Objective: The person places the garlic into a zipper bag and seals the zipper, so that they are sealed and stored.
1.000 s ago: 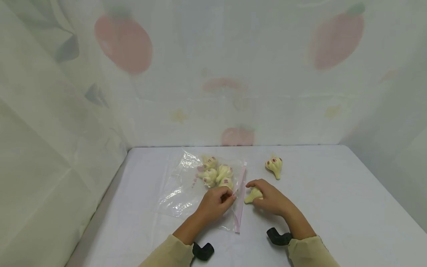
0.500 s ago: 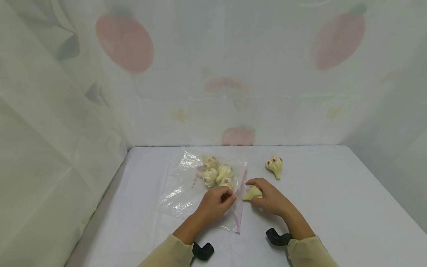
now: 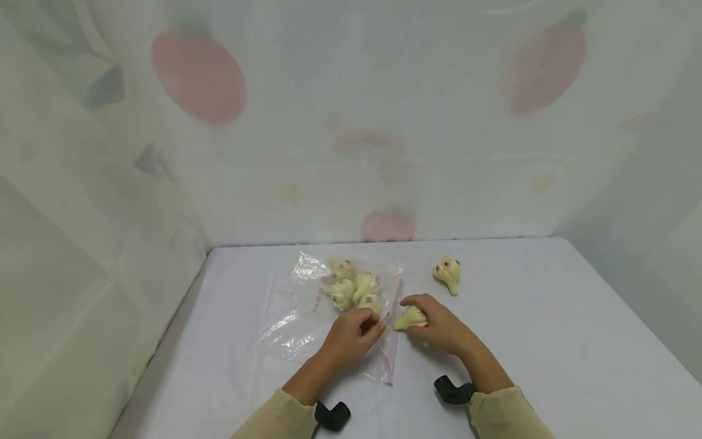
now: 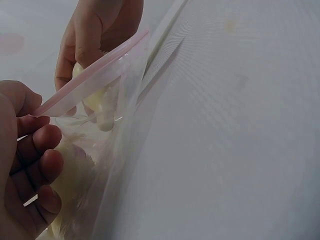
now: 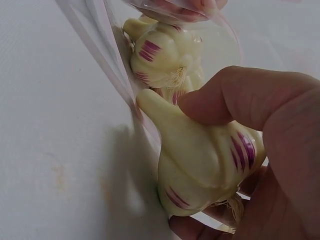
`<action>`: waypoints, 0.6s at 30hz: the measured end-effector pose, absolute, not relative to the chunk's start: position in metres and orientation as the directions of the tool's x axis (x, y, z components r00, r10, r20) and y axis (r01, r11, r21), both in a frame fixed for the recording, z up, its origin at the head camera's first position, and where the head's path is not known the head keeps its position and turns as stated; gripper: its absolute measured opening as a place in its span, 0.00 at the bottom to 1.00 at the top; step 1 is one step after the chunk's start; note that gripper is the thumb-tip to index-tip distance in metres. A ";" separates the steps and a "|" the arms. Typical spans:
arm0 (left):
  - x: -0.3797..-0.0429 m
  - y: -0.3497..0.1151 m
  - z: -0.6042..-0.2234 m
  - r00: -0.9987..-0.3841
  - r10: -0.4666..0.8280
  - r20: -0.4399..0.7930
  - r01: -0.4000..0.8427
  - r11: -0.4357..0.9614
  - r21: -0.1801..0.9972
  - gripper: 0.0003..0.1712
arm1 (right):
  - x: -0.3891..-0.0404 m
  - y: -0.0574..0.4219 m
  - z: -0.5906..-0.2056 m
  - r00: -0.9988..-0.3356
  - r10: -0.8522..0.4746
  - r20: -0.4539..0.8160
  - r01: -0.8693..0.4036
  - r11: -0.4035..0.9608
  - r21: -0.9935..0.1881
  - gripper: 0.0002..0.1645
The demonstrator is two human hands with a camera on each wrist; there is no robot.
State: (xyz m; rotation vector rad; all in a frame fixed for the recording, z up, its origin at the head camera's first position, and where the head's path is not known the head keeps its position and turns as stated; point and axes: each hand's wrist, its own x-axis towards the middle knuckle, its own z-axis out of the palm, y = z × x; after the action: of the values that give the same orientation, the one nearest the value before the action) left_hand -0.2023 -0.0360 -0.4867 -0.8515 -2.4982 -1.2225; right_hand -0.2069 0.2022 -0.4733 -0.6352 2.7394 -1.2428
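A clear zip bag (image 3: 290,332) with a pink zip edge lies on the table, several garlic bulbs (image 3: 341,294) inside it. My left hand (image 3: 351,335) pinches the bag's upper layer at the pink edge (image 4: 90,75), lifting the mouth apart. With thumb and fingers my right hand (image 3: 441,326) grips another garlic bulb (image 5: 200,155), pale with purple streaks and dry roots. Its stem points at the bag's mouth, and in the left wrist view that stem shows behind the clear film. In the right wrist view the bagged bulbs sit just beyond it.
One more garlic bulb (image 3: 448,274) lies loose on the white table (image 3: 548,341), behind my right hand. Black curved pieces (image 3: 454,390) are at both wrists. Printed cloth (image 3: 466,122) hangs at the back and sides.
My right hand has brought its garlic bulb slightly left, stem first, up to the bag's pink edge. The left hand keeps its pinch there. The head view has shifted a little.
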 end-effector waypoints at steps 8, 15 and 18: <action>-0.201 -0.036 -0.486 -0.799 0.392 0.456 0.599 0.458 0.657 0.08 | -0.205 0.199 -0.470 -0.931 -0.346 0.118 -0.307 0.564 -0.766 0.36; -0.202 -0.036 -0.489 -0.788 0.395 0.473 0.615 0.448 0.649 0.07 | -0.204 0.190 -0.473 -0.964 -0.242 0.111 -0.223 0.505 -0.834 0.45; -0.202 -0.036 -0.487 -0.798 0.399 0.452 0.600 0.462 0.653 0.07 | -0.203 0.185 -0.475 -0.970 -0.219 0.107 -0.199 0.461 -0.865 0.43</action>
State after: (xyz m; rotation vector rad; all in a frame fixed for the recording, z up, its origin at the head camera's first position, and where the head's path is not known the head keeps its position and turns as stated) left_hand -0.2017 -0.0362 -0.4868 -0.8628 -2.4765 -1.2482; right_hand -0.2031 0.1848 -0.4751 -0.3817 2.6683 -1.5751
